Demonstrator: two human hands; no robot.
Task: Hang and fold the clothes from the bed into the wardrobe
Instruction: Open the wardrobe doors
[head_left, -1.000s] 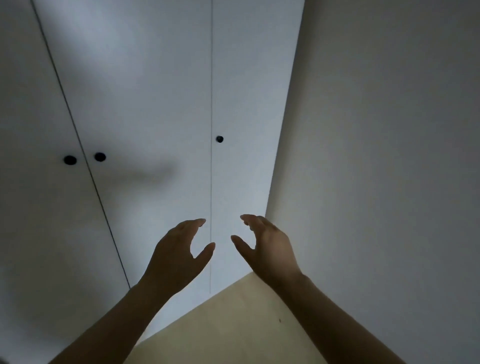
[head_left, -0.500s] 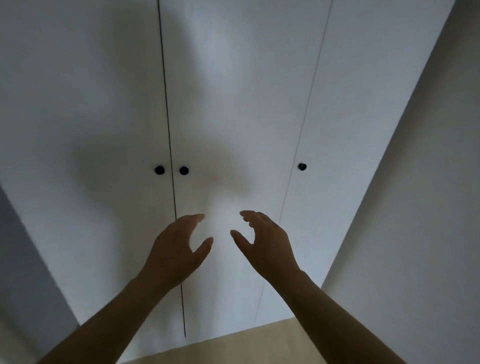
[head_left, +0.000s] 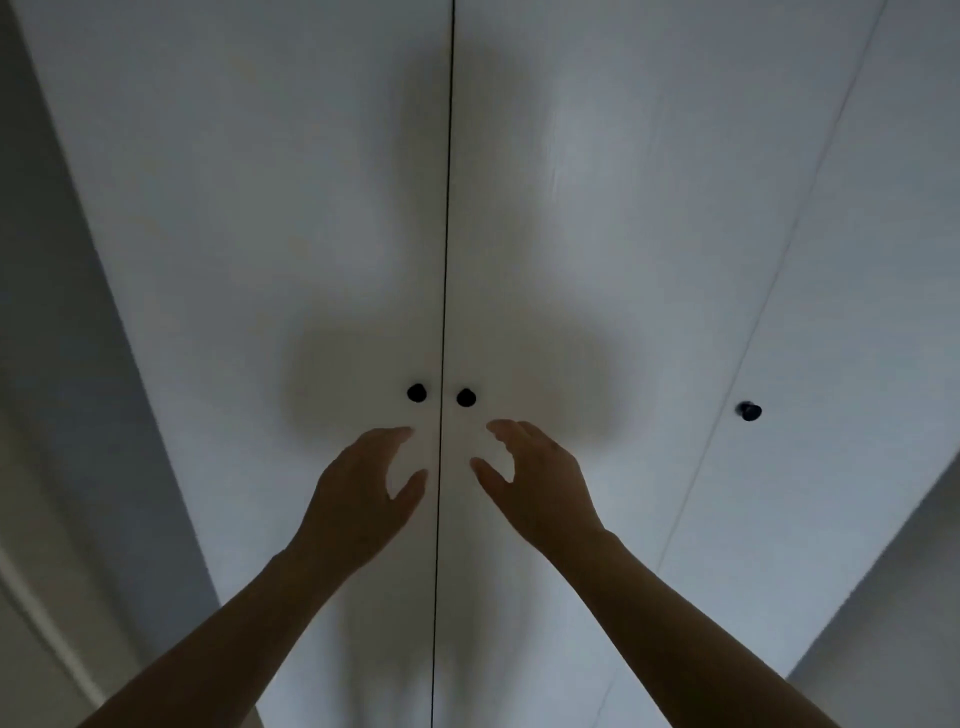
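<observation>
Wardrobe (head_left: 363, 130) fills the view, straight ahead, all doors closed. Left door (head_left: 234, 234) and right door (head_left: 597, 234) meet at a dark seam (head_left: 447, 208) running down the middle. Left knob (head_left: 416, 393) sits just left of the seam and right knob (head_left: 466, 397) just right of it. Both are small, round and black.

Third door (head_left: 872, 234) is further right, with the third knob (head_left: 749, 411) near its left edge.

Left hand (head_left: 358, 499) is raised just below the left knob, fingertips close under it. Can't tell if there's contact. Right hand (head_left: 540, 483) mirrors it below the right knob, fingertips just beside it.

Grip on both: fingers loosely curved, thumb spread, holding nothing. The hands sit either side of the seam, near each other but apart. Bare forearms enter from the lower corners.

A soft shadow (head_left: 571, 374) lies on the doors around the two middle knobs. Grey wall (head_left: 909, 623) is at lower right.
</observation>
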